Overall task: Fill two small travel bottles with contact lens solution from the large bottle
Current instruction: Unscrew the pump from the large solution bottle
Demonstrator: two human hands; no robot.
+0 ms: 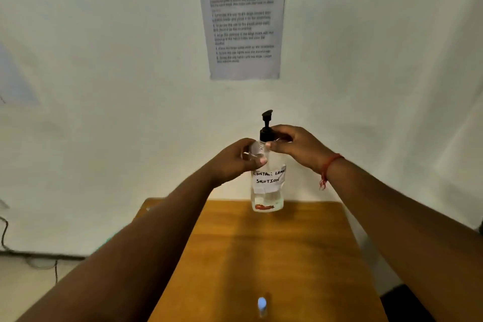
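Observation:
A large clear bottle (268,192) with a black pump top (266,125) and a handwritten "contact lens solution" label is held up above the far edge of the wooden table (274,256). My left hand (235,162) grips the bottle's upper body. My right hand (292,142) is closed around the black collar of the pump. A little clear liquid sits in the bottle's bottom. One small travel bottle (262,306) with a pale tip stands near the table's front edge; only its top shows. I see no second small bottle.
A printed instruction sheet (241,15) hangs on the white wall behind the table. A dark cable (31,256) runs along the floor at the left. A red thread bracelet (328,167) is on my right wrist.

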